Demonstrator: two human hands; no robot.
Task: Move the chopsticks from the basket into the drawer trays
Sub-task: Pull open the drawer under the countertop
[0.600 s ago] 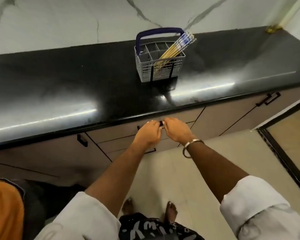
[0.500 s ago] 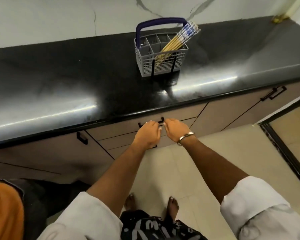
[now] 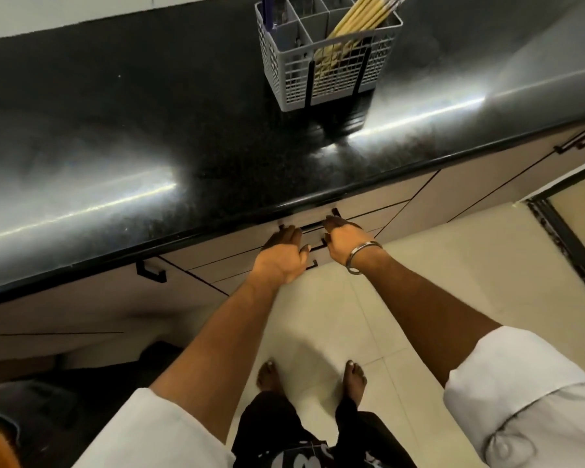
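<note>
Black handle [image 3: 313,227]: the left hand [image 3: 282,256] and right hand [image 3: 345,239] both curl round it. Pull too hard and the basket [image 3: 325,59] above, full of chopsticks [image 3: 362,16], might shake.

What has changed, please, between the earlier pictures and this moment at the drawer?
The view has dipped and come closer, cutting off the basket's top. Both the left hand and right hand have stayed on the top drawer handle; no gap shows at the drawer front. The chopsticks stayed in the basket on the counter.
</note>
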